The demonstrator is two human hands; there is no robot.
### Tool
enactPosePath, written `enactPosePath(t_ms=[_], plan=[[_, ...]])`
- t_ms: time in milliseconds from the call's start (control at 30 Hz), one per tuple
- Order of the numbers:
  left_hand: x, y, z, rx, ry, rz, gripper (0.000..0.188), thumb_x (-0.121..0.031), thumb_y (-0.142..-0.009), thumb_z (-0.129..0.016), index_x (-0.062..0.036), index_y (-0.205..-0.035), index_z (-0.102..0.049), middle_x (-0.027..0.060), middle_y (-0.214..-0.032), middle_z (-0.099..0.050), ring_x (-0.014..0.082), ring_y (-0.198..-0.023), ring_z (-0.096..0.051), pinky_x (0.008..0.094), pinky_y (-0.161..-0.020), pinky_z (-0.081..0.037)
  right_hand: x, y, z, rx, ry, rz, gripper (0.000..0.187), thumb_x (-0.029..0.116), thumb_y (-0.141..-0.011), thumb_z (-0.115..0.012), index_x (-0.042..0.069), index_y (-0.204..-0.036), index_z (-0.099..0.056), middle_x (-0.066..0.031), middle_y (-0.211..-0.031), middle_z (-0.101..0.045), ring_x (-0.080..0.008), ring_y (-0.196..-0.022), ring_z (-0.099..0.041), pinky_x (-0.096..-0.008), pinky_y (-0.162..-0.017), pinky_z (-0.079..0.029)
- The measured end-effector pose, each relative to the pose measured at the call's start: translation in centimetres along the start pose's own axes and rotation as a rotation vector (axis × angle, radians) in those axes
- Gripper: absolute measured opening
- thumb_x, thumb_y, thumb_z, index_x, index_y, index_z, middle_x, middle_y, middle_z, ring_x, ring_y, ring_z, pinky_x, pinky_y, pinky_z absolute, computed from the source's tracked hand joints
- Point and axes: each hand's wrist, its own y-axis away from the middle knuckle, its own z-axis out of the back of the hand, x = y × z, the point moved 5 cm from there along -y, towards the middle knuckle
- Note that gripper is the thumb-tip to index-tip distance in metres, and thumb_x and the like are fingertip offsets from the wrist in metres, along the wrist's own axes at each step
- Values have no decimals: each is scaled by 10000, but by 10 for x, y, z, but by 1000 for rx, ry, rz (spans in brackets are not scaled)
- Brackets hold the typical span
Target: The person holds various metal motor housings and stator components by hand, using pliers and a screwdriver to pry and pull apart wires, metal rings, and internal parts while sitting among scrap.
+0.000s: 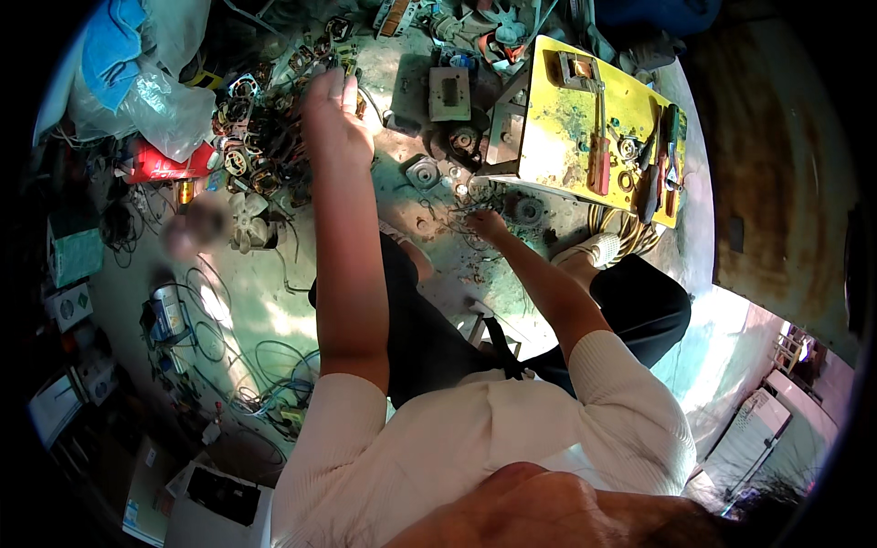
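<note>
My left hand (336,123) is stretched far forward, its fingers extended and apart, over the edge of a heap of motor parts with copper windings (260,137). I see nothing held in it. Lower and to the right, my right hand (486,225) is closed close to the floor, beside thin loose wires and small scraps (461,219). Whatever its fingers may hold is too small to make out. A dark round gear-like part (525,210) lies just right of this hand. Ahead of it is a square metal motor piece (422,172).
A low yellow-topped table (557,137) at the right carries a red-handled screwdriver (599,164), pliers and other tools. A rectangular block (449,94) stands ahead. At the left are a fan blade (248,219), a red container (169,162), plastic bags (164,114) and tangled cables (247,397).
</note>
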Motion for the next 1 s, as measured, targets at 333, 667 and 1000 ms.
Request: enactPosePath(t_ms=[333,667,1000], plan=[[10,5,-21,62,-18,63,504,-233,-887,-605,-149,-1360,-450,89,-1479,-397,256,-1402,-308,490,-1099,-209,-50,-97,-25,-294,-385,-513,357,361,-937,-539,241,-1250,-659,-101,-1204,-663,-302,-1043,-645,-440,-834,-509],[10,-7,-28,103,-104,84,566,-261,-904,-584,-109,-1422,-413,128,-1548,-331,257,-1428,-302,479,-1093,-247,-23,-107,-31,-270,-475,-645,334,413,-908,-635,224,-1179,-688,-82,-1155,-665,-267,-1007,-645,-434,-797,-529],[1,-15,-27,185,-94,108,567,-281,-921,-579,-101,-1429,-403,119,-1543,-331,243,-1424,-303,446,-930,-378,-45,-118,-26,-568,-365,-455,247,392,-847,-713,152,-899,-740,-60,-795,-679,-235,-721,-634,-402,-725,-498]])
